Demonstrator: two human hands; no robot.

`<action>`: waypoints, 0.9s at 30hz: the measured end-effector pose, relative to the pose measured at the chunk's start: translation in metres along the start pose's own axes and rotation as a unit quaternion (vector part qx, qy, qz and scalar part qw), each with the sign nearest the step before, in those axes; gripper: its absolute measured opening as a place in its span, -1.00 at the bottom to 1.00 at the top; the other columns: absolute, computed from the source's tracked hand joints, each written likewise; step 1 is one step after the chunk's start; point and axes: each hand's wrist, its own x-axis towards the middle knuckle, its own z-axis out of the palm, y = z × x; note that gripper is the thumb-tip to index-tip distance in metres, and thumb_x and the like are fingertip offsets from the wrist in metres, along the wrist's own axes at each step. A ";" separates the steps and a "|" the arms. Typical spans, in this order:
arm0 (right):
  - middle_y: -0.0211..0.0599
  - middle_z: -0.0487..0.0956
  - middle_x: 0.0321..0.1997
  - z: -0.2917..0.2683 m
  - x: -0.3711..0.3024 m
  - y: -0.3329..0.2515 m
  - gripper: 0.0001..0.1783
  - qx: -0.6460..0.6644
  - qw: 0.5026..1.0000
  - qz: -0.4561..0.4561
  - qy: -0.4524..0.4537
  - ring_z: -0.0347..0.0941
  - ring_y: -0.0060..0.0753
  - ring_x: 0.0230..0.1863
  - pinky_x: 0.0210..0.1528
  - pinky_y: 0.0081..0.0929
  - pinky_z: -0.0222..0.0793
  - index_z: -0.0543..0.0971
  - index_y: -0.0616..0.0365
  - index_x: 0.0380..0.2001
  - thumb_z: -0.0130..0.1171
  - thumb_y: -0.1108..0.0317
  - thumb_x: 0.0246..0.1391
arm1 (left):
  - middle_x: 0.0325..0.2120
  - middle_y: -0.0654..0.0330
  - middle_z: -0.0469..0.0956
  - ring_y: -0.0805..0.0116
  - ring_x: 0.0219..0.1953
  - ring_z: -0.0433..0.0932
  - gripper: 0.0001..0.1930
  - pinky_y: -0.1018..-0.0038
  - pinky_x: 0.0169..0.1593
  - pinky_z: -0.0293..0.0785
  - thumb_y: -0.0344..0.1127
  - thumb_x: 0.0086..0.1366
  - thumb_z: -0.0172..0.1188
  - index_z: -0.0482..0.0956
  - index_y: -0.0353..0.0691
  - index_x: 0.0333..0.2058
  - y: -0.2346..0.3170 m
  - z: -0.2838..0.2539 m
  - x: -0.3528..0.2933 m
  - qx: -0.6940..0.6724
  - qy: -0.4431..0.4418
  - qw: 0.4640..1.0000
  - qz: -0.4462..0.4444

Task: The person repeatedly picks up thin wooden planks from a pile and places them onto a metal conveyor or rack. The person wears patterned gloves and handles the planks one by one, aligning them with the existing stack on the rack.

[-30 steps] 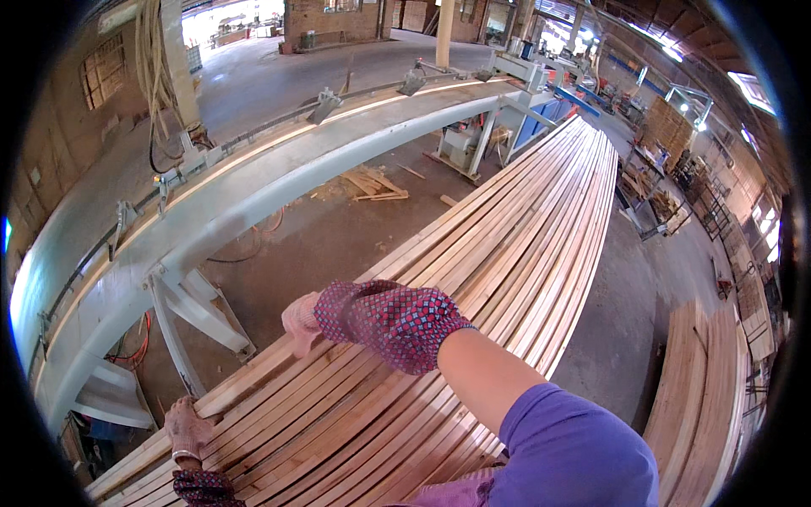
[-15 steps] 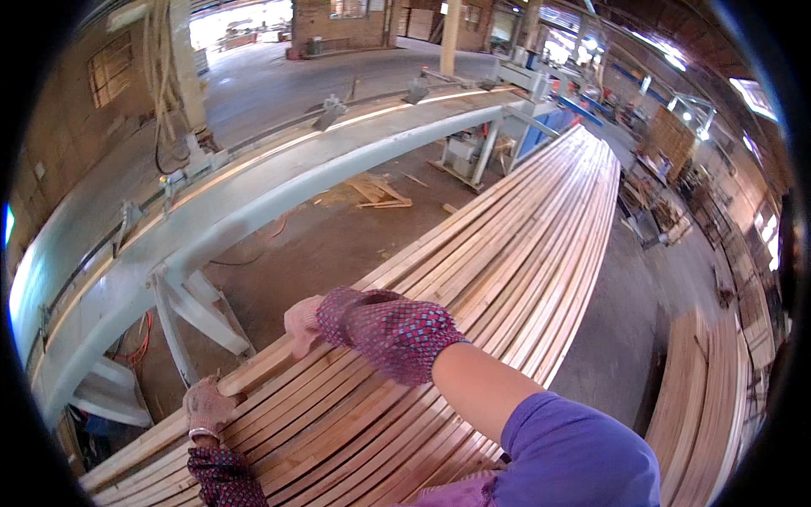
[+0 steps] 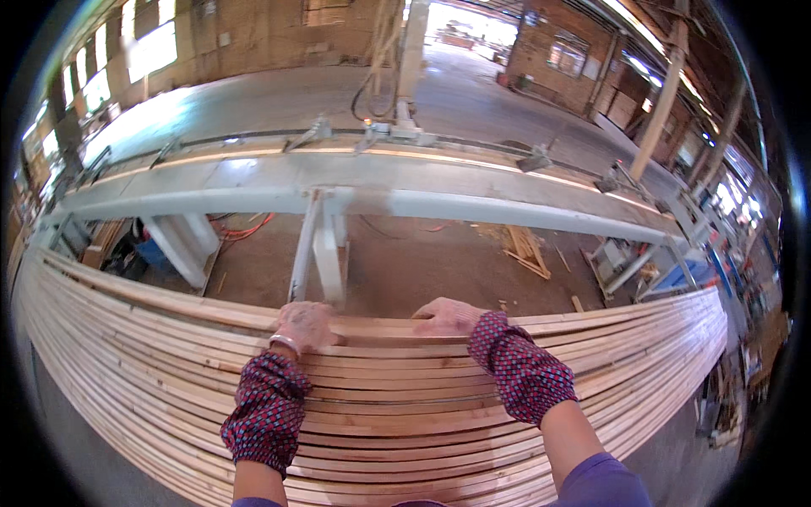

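Long, pale wooden strips (image 3: 397,395) lie side by side in a wide stack in front of me. At its far edge, both my hands are on one strip (image 3: 376,329), apart from each other. My left hand (image 3: 306,326), in a pinkish work glove, is closed over the strip, its thumb side toward the middle. My right hand (image 3: 452,318), gloved alike, wraps the same strip farther right, fingers partly hidden behind it. Patterned sleeve covers (image 3: 269,406) reach up both forearms.
Beyond the stack runs a long, light grey machine bed (image 3: 405,203) on legs, with a thin strip of wood (image 3: 460,163) along its top and several clamps. Wood scraps (image 3: 525,253) and an orange hose (image 3: 245,228) lie on the floor beneath. A post (image 3: 414,59) stands behind.
My view has swung left, so the stack now runs across the picture instead of away to the upper right. Both hands are still on the far-edge strip.
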 end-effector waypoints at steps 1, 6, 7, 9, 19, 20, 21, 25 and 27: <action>0.03 0.68 0.09 0.003 0.003 0.004 -0.32 0.006 1.000 -0.013 0.008 0.59 -0.01 0.15 0.20 -0.23 0.43 0.65 0.19 0.12 0.22 -0.15 0.15 | -0.09 0.01 0.72 0.01 0.02 0.68 -0.26 0.15 0.15 0.55 0.35 -0.04 0.38 0.72 -0.13 -0.04 -0.001 0.004 0.002 0.004 -0.004 1.000 -0.007; 0.00 0.66 0.15 0.006 0.000 -0.004 -0.38 0.008 0.998 0.050 0.035 0.57 -0.09 0.20 0.27 -0.29 0.41 0.62 0.23 0.15 0.18 -0.05 0.25 | -0.07 0.02 0.71 0.00 0.04 0.66 -0.23 0.13 0.15 0.55 0.37 -0.04 0.38 0.71 -0.13 -0.02 -0.001 0.002 0.000 0.007 -0.010 1.000 -0.010; -0.01 0.66 0.17 0.005 -0.002 -0.006 -0.40 0.005 0.997 0.067 0.038 0.57 -0.12 0.21 0.28 -0.30 0.41 0.61 0.24 0.15 0.19 -0.02 0.26 | -0.06 0.02 0.71 0.00 0.05 0.66 -0.23 0.14 0.16 0.55 0.38 -0.04 0.38 0.71 -0.13 -0.02 0.000 0.002 0.001 0.007 -0.001 1.000 0.000; -0.01 0.64 0.19 0.006 0.001 0.000 -0.36 0.029 0.997 0.053 0.041 0.55 -0.10 0.24 0.30 -0.28 0.39 0.62 0.23 0.16 0.19 -0.09 0.26 | -0.04 0.03 0.71 0.03 0.05 0.67 -0.23 0.14 0.16 0.55 0.39 -0.03 0.38 0.71 -0.12 -0.01 0.001 0.003 0.003 0.014 -0.009 1.000 -0.009; 0.00 0.43 0.44 -0.019 0.038 0.014 -0.10 -0.111 0.937 0.099 0.314 0.36 -0.05 0.43 0.45 -0.27 0.23 0.38 0.19 0.39 0.27 -0.19 0.15 | -0.04 0.09 0.70 0.05 0.07 0.64 -0.26 0.16 0.20 0.51 0.31 -0.03 0.39 0.69 -0.09 0.02 0.002 0.000 0.001 0.008 0.020 1.000 0.011; -0.02 0.35 0.49 -0.026 0.043 0.013 -0.05 -0.162 0.930 0.113 0.310 0.28 -0.03 0.47 0.48 -0.23 0.17 0.31 0.17 0.43 0.27 -0.19 0.14 | -0.01 0.10 0.69 0.07 0.10 0.63 -0.27 0.15 0.22 0.49 0.30 -0.02 0.37 0.69 -0.07 0.04 0.000 0.005 0.004 0.002 0.035 0.999 0.024; -0.03 0.27 0.53 -0.031 0.049 0.012 -0.01 -0.213 0.920 0.124 0.304 0.19 -0.01 0.52 0.51 -0.18 0.10 0.25 0.15 0.46 0.27 -0.19 0.12 | 0.02 0.11 0.69 0.10 0.12 0.62 -0.28 0.14 0.23 0.47 0.29 -0.01 0.35 0.69 -0.05 0.06 -0.003 0.009 0.005 -0.006 0.048 0.998 0.034; -0.06 0.05 0.64 -0.027 0.066 0.013 0.11 -0.399 0.864 0.093 0.292 -0.04 0.04 0.61 0.57 0.00 -0.07 0.15 0.11 0.51 0.30 -0.25 0.05 | 0.26 0.22 0.47 0.23 0.36 0.35 -0.16 0.18 0.46 0.19 0.33 -0.06 0.44 0.60 -0.03 0.14 -0.005 0.017 0.012 0.024 0.125 0.987 0.100; -0.05 0.14 0.57 -0.005 0.105 0.004 -0.11 -0.434 0.875 0.042 0.212 -0.02 0.04 0.59 0.52 0.12 -0.02 0.20 0.11 0.47 0.23 0.00 0.17 | 0.21 0.19 0.44 0.19 0.37 0.31 -0.20 0.12 0.46 0.16 0.20 -0.07 0.47 0.59 -0.03 0.16 -0.023 0.033 -0.003 0.031 0.197 0.977 0.076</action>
